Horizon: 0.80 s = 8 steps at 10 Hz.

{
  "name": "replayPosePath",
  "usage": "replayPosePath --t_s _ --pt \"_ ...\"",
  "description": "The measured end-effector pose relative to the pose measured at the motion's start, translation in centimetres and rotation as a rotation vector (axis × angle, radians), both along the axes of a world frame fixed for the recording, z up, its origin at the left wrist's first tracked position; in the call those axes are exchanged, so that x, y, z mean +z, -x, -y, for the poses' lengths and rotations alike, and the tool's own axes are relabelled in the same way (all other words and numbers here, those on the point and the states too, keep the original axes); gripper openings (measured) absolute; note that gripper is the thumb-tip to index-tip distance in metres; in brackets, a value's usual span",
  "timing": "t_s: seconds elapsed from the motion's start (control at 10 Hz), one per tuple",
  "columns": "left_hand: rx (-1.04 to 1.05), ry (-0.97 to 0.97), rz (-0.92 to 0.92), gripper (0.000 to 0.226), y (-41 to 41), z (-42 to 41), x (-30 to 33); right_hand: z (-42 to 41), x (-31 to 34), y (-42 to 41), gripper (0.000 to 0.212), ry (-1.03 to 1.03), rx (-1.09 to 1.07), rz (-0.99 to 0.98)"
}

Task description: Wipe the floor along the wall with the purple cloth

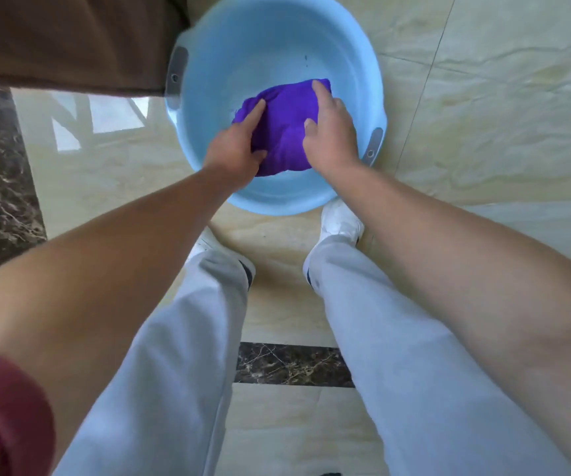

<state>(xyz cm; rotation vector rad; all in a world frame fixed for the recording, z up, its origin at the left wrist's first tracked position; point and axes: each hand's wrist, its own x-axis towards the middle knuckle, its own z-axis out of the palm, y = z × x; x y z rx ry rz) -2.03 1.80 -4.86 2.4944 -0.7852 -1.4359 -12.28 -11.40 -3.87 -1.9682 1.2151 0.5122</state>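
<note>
Upper centre of the frame, a purple cloth [285,132] is clamped from both sides by the left hand [234,156] and right hand [332,135] inside a blue basin [208,56]; open tiled floor [483,115] is seen at right.

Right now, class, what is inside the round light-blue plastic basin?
A bunched purple cloth, held by the left hand and right hand. The cloth and hands cover the basin floor beneath.

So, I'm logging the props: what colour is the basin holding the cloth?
Light blue basin, with grey handles, clearest in the head view.
</note>
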Motion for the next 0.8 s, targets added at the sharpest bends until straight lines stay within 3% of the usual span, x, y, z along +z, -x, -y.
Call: replayPosePath --t_s 0.2,0.4,0.5,0.7,0.8 --pt "-0.027 -0.078 0.068 0.091 -0.5 0.0 -7.5 -0.7 -7.7 0.4 0.061 0.033 0.046 -0.016" --pt "-0.106 -0.063 0.226 0.089 -0.1 0.2 -10.2 -0.5 -10.2 0.9 0.056 0.068 0.037 0.015" --pt "-0.042 -0.154 0.228 0.097 -0.8 -0.1 -10.6 0.3 -10.2 0.9 0.055 0.077 0.034 -0.045" --pt "0.121 -0.107 0.174 0.1 0.3 0.8 -5.5 0.0 -5.8 -0.3 0.062 0.086 0.03 -0.208" --pt "0.157 -0.083 0.171 0.097 0.8 2.1 -1.1 -0.1 -1.3 -0.9 0.06 0.082 0.029 -0.178"
